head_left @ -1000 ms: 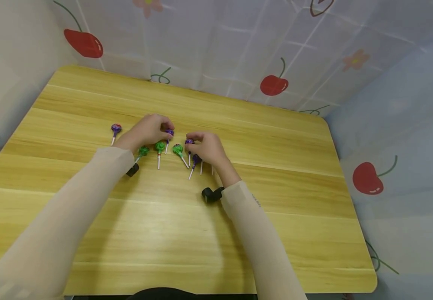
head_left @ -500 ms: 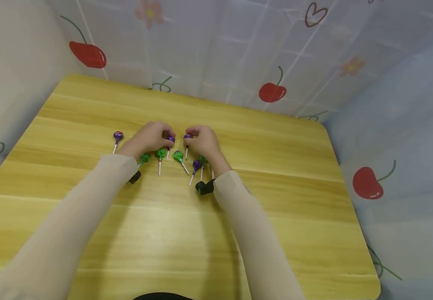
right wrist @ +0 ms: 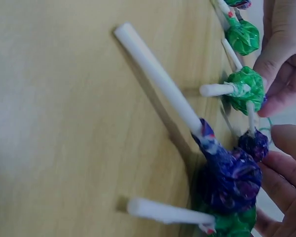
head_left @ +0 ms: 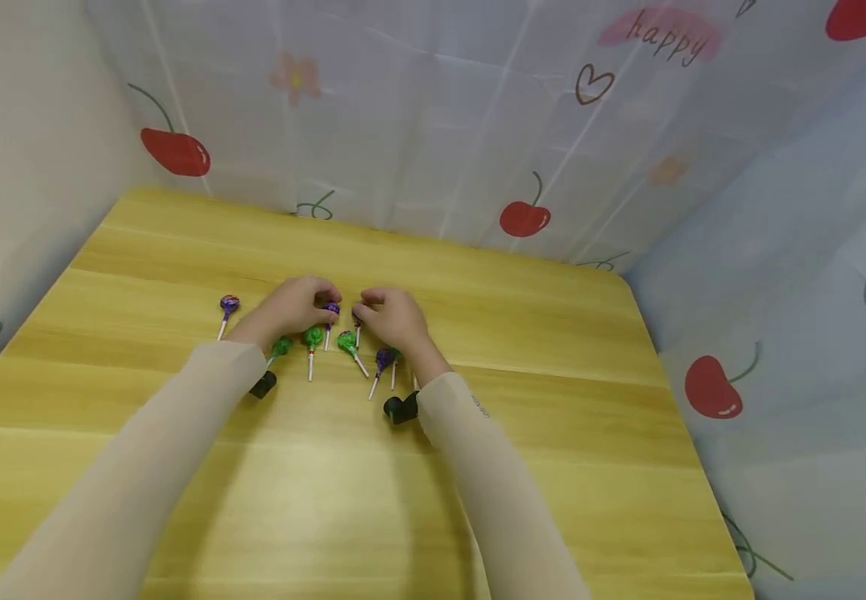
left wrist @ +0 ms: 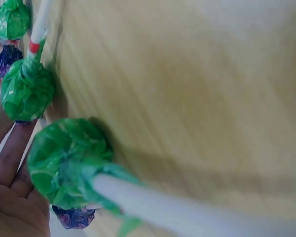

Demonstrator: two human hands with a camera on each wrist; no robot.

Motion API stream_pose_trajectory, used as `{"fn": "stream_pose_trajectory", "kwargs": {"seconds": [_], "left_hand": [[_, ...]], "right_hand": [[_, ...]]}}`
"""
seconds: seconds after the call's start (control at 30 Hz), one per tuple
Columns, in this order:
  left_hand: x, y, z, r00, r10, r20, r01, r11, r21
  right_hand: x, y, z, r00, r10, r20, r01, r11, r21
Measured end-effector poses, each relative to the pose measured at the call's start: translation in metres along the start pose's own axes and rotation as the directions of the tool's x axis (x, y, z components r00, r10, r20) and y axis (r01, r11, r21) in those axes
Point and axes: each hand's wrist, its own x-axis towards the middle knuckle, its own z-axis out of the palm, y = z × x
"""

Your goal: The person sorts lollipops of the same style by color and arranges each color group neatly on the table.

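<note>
My left hand (head_left: pixel 293 308) pinches the head of a purple-wrapped lollipop (head_left: pixel 331 311) on the wooden table, its white stick pointing toward me. Just to the right, my right hand (head_left: pixel 397 320) holds another purple lollipop (right wrist: pixel 254 144) by the wrapped head, between thumb and fingers. Two green lollipops, one (head_left: pixel 312 337) below the left hand and one (head_left: pixel 347 341) below the gap between the hands, lie with sticks toward me. Another green lollipop (left wrist: pixel 69 163) lies under the left wrist. Near the right wrist, a purple lollipop (right wrist: pixel 229 180) overlaps a green one (right wrist: pixel 237 224).
A further purple lollipop (head_left: pixel 229 303) lies left of the left hand. Black wrist-camera pieces (head_left: pixel 402 408) hang low beside the lollipops. A cherry-patterned curtain (head_left: pixel 402 125) stands along the table's (head_left: pixel 553 483) back edge.
My right hand has carried its purple lollipop away from me and left, closer to the one in my left hand. The left hand has stayed in place. The head view has tilted up.
</note>
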Motion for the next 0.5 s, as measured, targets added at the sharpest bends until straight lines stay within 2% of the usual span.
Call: {"fn": "stream_pose_trajectory", "kwargs": {"seconds": [0.27, 0.37, 0.5], "left_hand": [[-0.009, -0.006, 0.009, 1.0, 0.009, 0.012, -0.009, 1.0, -0.021], [-0.01, -0.005, 0.006, 1.0, 0.009, 0.008, -0.009, 1.0, -0.029], [-0.012, -0.001, 0.001, 1.0, -0.001, -0.003, 0.001, 0.997, -0.082]], "right_hand": [[-0.014, 0.011, -0.005, 1.0, 0.025, -0.011, -0.024, 0.995, 0.092], [-0.016, 0.016, -0.017, 0.999, 0.013, -0.034, -0.009, 0.992, 0.123], [-0.018, 0.02, -0.04, 0.997, -0.03, -0.076, 0.045, 0.977, 0.208]]}}
